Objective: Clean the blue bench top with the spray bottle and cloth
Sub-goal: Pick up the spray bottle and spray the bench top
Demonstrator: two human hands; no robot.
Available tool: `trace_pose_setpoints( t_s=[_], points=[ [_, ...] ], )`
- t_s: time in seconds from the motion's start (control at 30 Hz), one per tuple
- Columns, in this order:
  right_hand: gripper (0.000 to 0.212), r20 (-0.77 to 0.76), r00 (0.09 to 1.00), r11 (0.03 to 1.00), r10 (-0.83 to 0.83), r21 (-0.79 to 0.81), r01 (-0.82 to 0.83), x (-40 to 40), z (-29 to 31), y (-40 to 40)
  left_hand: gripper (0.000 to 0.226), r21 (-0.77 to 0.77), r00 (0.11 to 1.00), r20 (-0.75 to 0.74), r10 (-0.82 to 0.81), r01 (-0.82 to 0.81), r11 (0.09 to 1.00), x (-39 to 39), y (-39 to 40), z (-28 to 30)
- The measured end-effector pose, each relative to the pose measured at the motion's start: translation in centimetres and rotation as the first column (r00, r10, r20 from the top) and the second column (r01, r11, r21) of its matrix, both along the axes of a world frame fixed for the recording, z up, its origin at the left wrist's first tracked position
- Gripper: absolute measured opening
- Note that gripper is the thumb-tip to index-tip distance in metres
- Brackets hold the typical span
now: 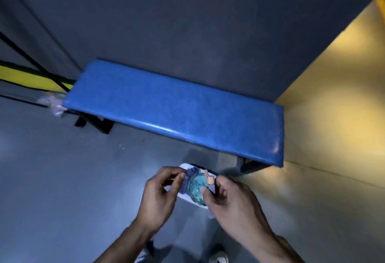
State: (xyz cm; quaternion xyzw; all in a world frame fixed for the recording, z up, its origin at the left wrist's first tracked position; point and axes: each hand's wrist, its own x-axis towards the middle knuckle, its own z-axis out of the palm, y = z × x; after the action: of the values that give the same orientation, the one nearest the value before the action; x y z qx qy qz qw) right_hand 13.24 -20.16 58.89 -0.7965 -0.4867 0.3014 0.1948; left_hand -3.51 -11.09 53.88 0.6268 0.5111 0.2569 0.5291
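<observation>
Head view, the only one we have. We look down at a blue bench top [175, 108], a padded slab on dark legs [98, 124], running from upper left to lower right. Its far long edge sits against a dark grey wall [187, 12]; its right end is just beside a yellow wall [333, 96]. The surface is bare and shows a glossy highlight along the near edge.

Below the bench, over the grey floor [52, 179], both hands come together in front of us. The left hand [160, 196] has its fingers curled, thumb and forefinger pinching the edge of a bluish cloth [188, 176]. The right hand [233, 202] is curled round the spray bottle [196, 187], a clear body with blue-green liquid inside, seen almost end-on (so we cannot make out its shape or the nozzle clearly). An orange part [209, 179], blurred, shows at the right fingers. The cloth seems to wrap around or lie against the bottle; which of the two we cannot tell. Something white [183, 167] shows behind the cloth and bottle, its nature unclear.

Both task items are held in the air near the bench's front edge, apart from its surface.

At the left end of the bench, crumpled clear plastic [52, 104] lies on the floor, beside black bars and a yellow strip [31, 79]. A shoe [218, 257] shows at the bottom edge.
</observation>
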Motion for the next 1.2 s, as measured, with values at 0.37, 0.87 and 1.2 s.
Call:
trace_pose_setpoints(
  t_s=[0.37, 0.87, 1.2],
  points=[
    [0.071, -0.396, 0.908, 0.954, 0.134, 0.300, -0.009, -15.1, 21.9, 17.0, 0.034, -0.241, 0.938, 0.325, 0.122, -0.043, 0.970, -12.6, 12.6, 18.3],
    [0.055, -0.595, 0.751, 0.919, 0.285, 0.391, -0.039, -31.4, 14.4, 38.3, 0.036, -0.568, 0.919, 0.220, 0.327, -0.151, 0.809, -26.8, 31.7, 17.8],
    [0.018, -0.505, 0.856, 0.989, -0.114, 0.022, 0.144, -34.4, 6.2, 53.4, 0.055, -0.683, 0.813, 0.033, 0.581, -0.406, 0.607, -27.2, 40.3, 11.4]
  ],
)
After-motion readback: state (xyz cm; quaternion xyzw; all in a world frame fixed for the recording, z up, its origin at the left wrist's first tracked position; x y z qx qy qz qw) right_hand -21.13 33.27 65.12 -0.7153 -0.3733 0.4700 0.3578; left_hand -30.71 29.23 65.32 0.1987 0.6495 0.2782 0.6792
